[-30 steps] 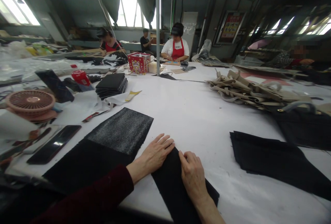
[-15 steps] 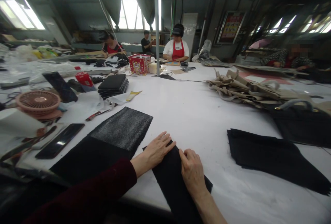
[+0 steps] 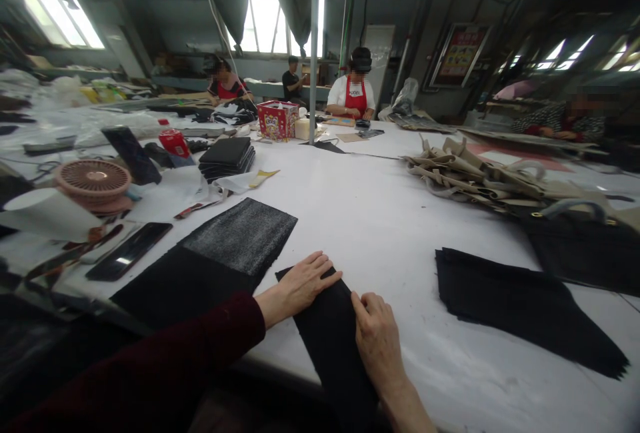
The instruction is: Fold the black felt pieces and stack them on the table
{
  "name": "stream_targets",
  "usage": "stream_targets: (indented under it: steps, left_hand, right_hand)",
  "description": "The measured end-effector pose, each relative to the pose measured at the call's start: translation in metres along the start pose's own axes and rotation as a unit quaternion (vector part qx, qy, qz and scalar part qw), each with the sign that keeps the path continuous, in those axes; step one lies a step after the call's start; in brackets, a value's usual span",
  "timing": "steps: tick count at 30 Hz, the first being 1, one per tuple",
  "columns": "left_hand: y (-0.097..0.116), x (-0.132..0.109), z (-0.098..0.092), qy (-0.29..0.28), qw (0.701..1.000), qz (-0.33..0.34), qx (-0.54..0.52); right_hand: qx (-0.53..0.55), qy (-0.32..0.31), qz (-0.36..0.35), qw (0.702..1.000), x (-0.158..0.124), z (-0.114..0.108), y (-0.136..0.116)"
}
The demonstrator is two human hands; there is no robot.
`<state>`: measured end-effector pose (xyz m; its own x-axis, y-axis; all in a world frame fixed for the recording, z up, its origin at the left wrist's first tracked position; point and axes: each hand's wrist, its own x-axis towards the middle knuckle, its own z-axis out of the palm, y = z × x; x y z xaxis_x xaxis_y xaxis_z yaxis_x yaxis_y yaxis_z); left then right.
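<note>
A black fabric piece (image 3: 327,333) lies at the table's front edge, its lower end running down out of view. My left hand (image 3: 307,281) rests flat on its far end, fingers stretched out and close together. Along the right edge, my right hand (image 3: 377,333) has its fingers curled, with thumb and forefinger closed on the fabric's border. The fingertips under that hand are partly hidden. To the left lies another black piece (image 3: 175,286) with a grey, speckled panel (image 3: 245,234) at its far end.
A stack of black fabric pieces (image 3: 520,313) lies on the right, before a heap of beige pieces (image 3: 480,170). On the left are a phone (image 3: 130,251), a pink fan (image 3: 93,183) and a black stack (image 3: 227,156). A pole (image 3: 314,53) rises from the white table (image 3: 350,200); several people work beyond.
A black flap that stuck out right of my right wrist no longer shows. My right hand has shifted slightly along the edge; my left hand stays in place. The camera view has turned a little left.
</note>
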<state>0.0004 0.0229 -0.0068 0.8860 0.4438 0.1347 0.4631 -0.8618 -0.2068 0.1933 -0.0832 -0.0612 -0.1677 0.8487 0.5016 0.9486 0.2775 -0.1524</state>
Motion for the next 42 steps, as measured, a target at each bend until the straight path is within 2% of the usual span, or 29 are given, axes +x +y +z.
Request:
stream_targets:
  steps: [9,14,20,31,38,42]
  left_hand:
    - [0.01,0.002,-0.005,-0.011,0.999,0.03,0.0]
    - [0.014,0.002,-0.006,-0.016,1.0,0.024,-0.002]
    - [0.022,0.005,-0.004,-0.028,0.998,0.049,0.0]
    - [0.034,0.009,-0.013,-0.036,0.996,0.075,-0.018]
    - [0.044,0.01,-0.013,-0.052,0.997,0.061,-0.023]
    - [0.046,0.013,-0.015,-0.047,0.995,0.083,-0.024]
  right_hand:
    - [-0.014,-0.022,0.007,1.0,-0.009,-0.011,0.001]
    - [-0.019,-0.017,0.005,1.0,-0.017,-0.019,0.004]
    - [-0.021,-0.011,0.006,1.0,-0.03,-0.027,0.008]
    - [-0.037,-0.018,0.003,0.999,-0.044,-0.038,0.014]
    - [-0.037,-0.024,0.005,0.999,-0.05,-0.046,0.015]
    - [-0.031,-0.018,0.001,0.999,-0.052,-0.049,0.016]
